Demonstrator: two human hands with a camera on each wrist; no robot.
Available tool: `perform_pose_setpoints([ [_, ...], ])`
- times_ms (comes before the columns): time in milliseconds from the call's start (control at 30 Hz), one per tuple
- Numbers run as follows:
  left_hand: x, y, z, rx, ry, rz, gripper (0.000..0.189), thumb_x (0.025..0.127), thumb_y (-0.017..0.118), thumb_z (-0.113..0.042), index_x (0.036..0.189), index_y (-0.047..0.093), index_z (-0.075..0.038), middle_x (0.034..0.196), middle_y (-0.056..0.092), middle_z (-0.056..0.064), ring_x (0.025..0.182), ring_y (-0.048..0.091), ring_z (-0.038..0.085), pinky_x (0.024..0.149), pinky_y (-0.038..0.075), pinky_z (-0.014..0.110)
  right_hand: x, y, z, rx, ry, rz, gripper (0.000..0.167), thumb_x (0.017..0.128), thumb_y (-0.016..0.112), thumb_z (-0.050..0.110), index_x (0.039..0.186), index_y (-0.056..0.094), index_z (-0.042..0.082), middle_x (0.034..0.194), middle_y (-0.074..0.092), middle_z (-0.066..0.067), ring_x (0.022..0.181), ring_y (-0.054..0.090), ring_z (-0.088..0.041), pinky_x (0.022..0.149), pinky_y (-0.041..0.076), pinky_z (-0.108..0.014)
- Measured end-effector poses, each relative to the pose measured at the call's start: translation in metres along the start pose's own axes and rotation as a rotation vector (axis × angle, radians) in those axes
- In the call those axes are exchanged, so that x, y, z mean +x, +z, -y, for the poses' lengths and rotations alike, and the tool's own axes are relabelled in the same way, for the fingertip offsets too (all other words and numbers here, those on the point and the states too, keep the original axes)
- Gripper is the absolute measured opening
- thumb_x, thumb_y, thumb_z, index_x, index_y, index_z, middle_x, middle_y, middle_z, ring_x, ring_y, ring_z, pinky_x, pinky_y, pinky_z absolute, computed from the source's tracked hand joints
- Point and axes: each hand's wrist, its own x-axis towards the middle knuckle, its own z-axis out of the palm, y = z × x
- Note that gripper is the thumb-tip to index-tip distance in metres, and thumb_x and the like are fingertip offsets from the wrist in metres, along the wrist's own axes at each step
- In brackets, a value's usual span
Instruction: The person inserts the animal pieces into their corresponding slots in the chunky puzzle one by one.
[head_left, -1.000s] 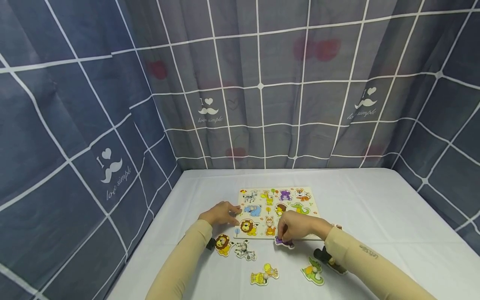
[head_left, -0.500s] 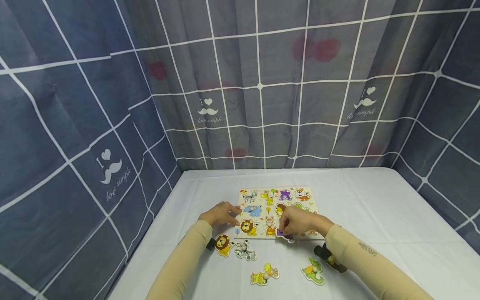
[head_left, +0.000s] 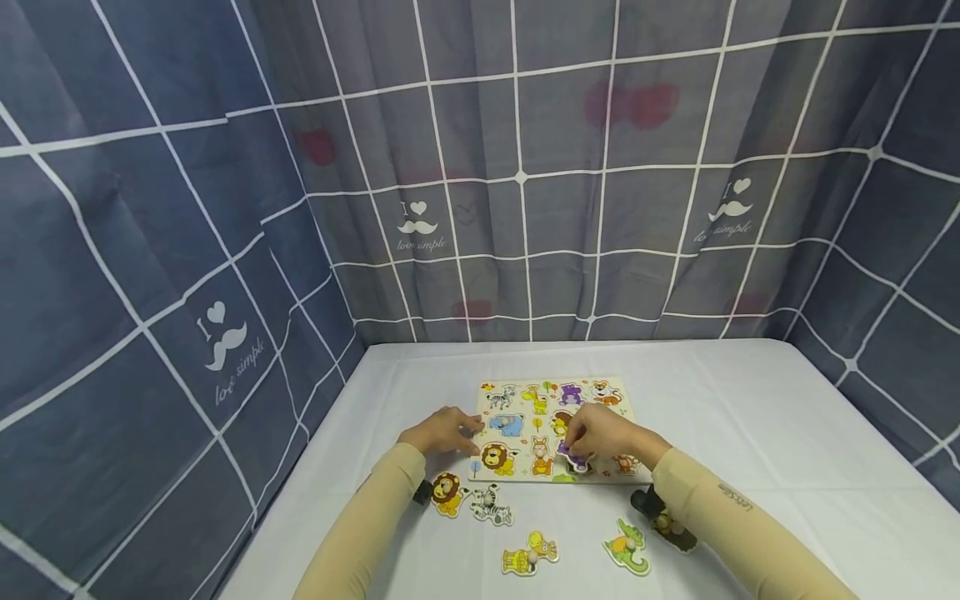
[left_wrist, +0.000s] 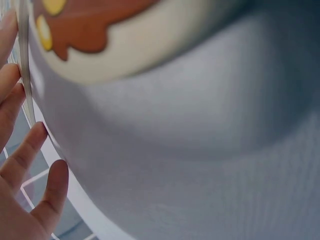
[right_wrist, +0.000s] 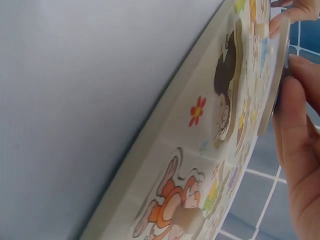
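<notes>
My right hand (head_left: pixel 603 433) pinches a purple animal puzzle piece (head_left: pixel 576 460) over the bottom row of the wooden animal puzzle board (head_left: pixel 519 477). In the right wrist view the held puzzle piece (right_wrist: pixel 275 75) is tilted nearly edge-on, its picture side towards the fingers. Below it, an orange-and-white animal piece with a wooden knob (right_wrist: pixel 187 219) sits in the board. My left hand (head_left: pixel 442 430) rests at the board's left edge with relaxed fingers; the left wrist view has its fingertips (left_wrist: pixel 37 131) along that edge.
Loose pieces lie in front of the board: a lion (head_left: pixel 447 495), a zebra (head_left: pixel 491 505), a giraffe (head_left: pixel 529 554) and a green crocodile (head_left: pixel 627 547). A dark piece (head_left: pixel 677 533) is partly hidden by the right forearm. A checked curtain (head_left: pixel 562 208) stands behind the white table (head_left: pixel 712 417).
My right hand has carried the purple piece forward from the board's front edge to over its bottom row. The left hand stays where it was.
</notes>
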Motion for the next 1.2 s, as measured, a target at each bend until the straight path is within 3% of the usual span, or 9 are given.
perform_pose_setpoints([
  [400, -0.002, 0.003, -0.001, -0.007, -0.018, -0.011, 0.053, 0.077, 0.086, -0.030, 0.127, 0.070, -0.020, 0.148, 0.054, -0.009, 0.140, 0.046, 0.030, 0.120, 0.034, 0.049, -0.001, 0.000, -0.006, 0.078, 0.045, -0.067, 0.008, 0.084, 0.072, -0.004, 0.087, 0.078, 0.001, 0.082, 0.076, -0.007, 0.069, 0.070, -0.011, 0.063, 0.060, -0.026],
  [967, 0.000, 0.000, 0.001, -0.049, 0.009, 0.007, 0.053, 0.076, 0.087, -0.026, 0.126, 0.070, -0.016, 0.148, 0.054, -0.004, 0.141, 0.045, 0.032, 0.120, 0.034, 0.049, 0.004, -0.005, -0.015, 0.034, 0.110, -0.166, 0.005, 0.085, 0.072, -0.001, 0.085, 0.077, 0.000, 0.078, 0.075, -0.005, 0.066, 0.069, -0.011, 0.060, 0.060, -0.026],
  [1200, -0.001, 0.000, 0.001, -0.055, -0.015, 0.008, 0.053, 0.077, 0.086, -0.027, 0.126, 0.070, -0.018, 0.149, 0.053, -0.007, 0.140, 0.046, 0.030, 0.120, 0.034, 0.048, 0.007, -0.006, -0.017, 0.024, 0.147, -0.192, 0.004, 0.084, 0.074, 0.000, 0.085, 0.077, -0.003, 0.076, 0.074, -0.005, 0.064, 0.067, -0.011, 0.059, 0.058, -0.026],
])
